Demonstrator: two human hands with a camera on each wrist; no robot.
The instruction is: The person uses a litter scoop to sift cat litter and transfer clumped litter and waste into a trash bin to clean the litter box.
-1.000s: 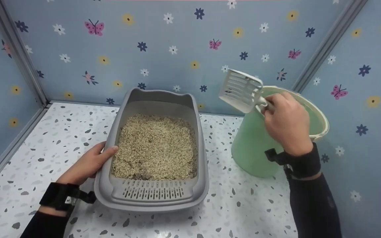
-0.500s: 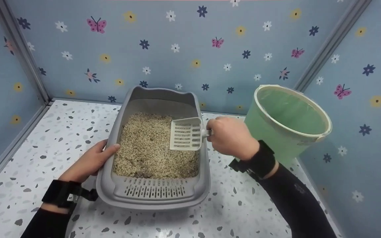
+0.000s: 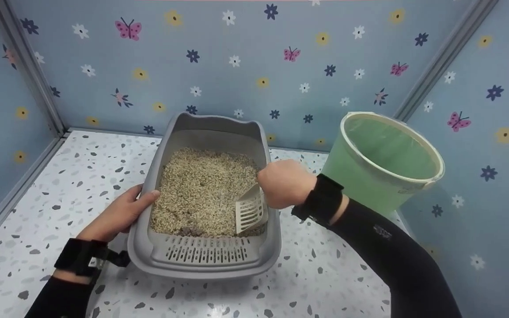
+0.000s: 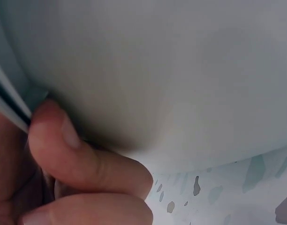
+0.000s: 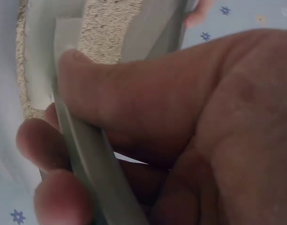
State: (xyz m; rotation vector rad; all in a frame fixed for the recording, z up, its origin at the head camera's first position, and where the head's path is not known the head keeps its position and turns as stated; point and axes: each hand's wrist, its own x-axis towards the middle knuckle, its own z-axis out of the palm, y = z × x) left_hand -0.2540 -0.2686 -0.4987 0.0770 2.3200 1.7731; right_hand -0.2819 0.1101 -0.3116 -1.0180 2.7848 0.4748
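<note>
A grey litter box [image 3: 208, 274] stands on the speckled tabletop, with tan granular litter [image 3: 206, 190] spread over its floor. Dark clumps [image 3: 190, 230] lie in the litter at the near end. My left hand [image 3: 124, 212] grips the box's left rim, thumb over the top; in the left wrist view the curled fingers [image 4: 92, 168] tuck under the rim. At the right rim, my right hand [image 3: 285, 183] holds a pale slotted litter scoop [image 3: 250, 211] by its handle [image 5: 101, 173]. The scoop's head tilts down against the litter near the right wall; how deep it sits, I cannot tell.
To the right stands a green bucket [image 3: 360, 176] with a cream rim and a clear liner inside. Flower-patterned blue panels [image 3: 219, 57] close off the back and both sides. A slotted ledge [image 3: 206, 251] forms the box's near end.
My right hand has swung left from above the bucket to the litter box, bringing the scoop down and tilting its head toward the litter. The left hand has kept its grip on the rim.
</note>
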